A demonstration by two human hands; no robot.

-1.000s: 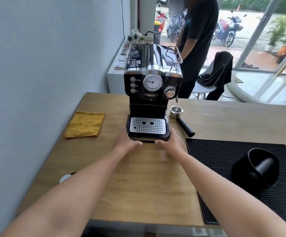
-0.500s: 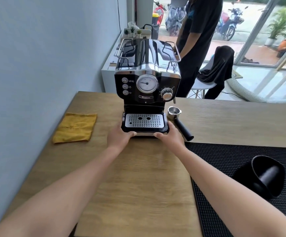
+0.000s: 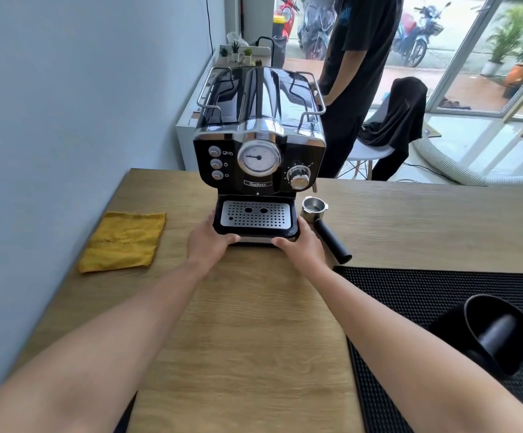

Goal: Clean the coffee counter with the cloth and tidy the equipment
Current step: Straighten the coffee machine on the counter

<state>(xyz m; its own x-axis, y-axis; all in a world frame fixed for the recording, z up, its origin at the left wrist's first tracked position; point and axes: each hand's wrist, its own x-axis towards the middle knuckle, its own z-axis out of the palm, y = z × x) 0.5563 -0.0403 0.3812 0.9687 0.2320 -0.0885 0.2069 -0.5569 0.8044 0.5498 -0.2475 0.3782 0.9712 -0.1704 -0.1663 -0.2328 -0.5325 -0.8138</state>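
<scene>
one espresso machine, one cloth, one portafilter

Bright daylight floods in through the glass doors at upper right; wide-angle bending warps the edges.

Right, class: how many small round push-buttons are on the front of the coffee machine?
3, in a column left of the gauge: top button, middle button, bottom button. None appears hidden.

Your bare arms stretch forward, your left hand and right hand gripping the espresso machine by its front corners, thumbs pointing inward.
</scene>
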